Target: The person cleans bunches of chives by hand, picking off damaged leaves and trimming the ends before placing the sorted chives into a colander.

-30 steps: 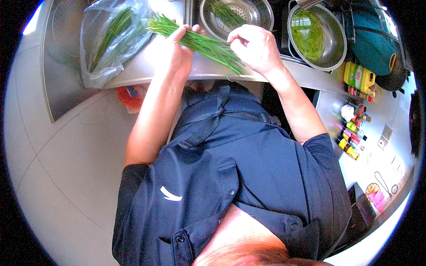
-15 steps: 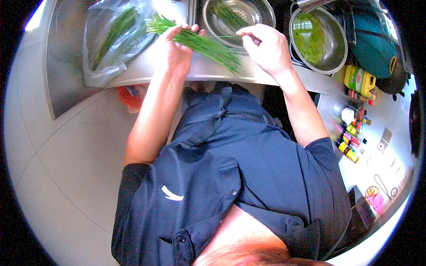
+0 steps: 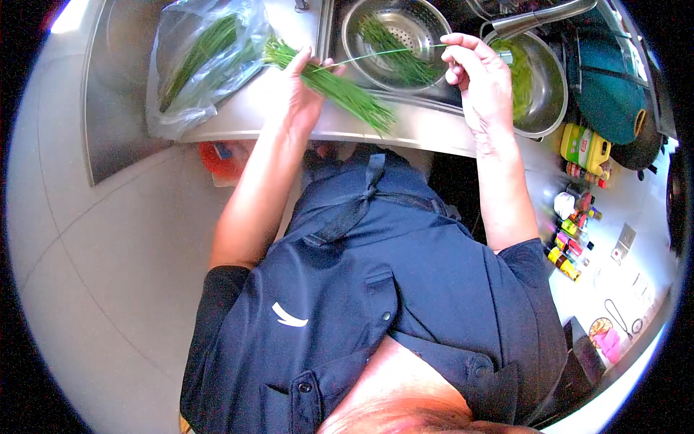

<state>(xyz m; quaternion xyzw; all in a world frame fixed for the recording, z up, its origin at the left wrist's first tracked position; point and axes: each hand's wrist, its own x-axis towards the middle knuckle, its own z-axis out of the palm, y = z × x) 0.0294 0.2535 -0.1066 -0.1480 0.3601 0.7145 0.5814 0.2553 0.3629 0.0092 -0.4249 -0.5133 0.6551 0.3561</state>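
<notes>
My left hand [image 3: 305, 98] is closed around a bunch of long green chives [image 3: 354, 100], their ends hanging toward the counter edge. My right hand [image 3: 484, 83] pinches the end of a single thin chive [image 3: 383, 53], stretched between the two hands above the colander. Beneath it, the metal colander [image 3: 350, 59] holds more chives [image 3: 397, 47] in the sink. On the left of the counter lies a clear plastic bag [image 3: 210, 108] with another bunch of chives [image 3: 196, 64] inside.
A steel bowl [image 3: 555, 90] with green pieces in liquid stands right of the colander, under the faucet [image 3: 546, 18]. A yellow oil jug [image 3: 587, 148] and several small bottles [image 3: 567, 246] stand on the right. The counter edge [image 3: 426, 137] runs before my apron.
My right hand has moved right and slightly down, drawing the chive farther out from the bunch. The left hand still holds the bunch. The whole view has shifted slightly.
</notes>
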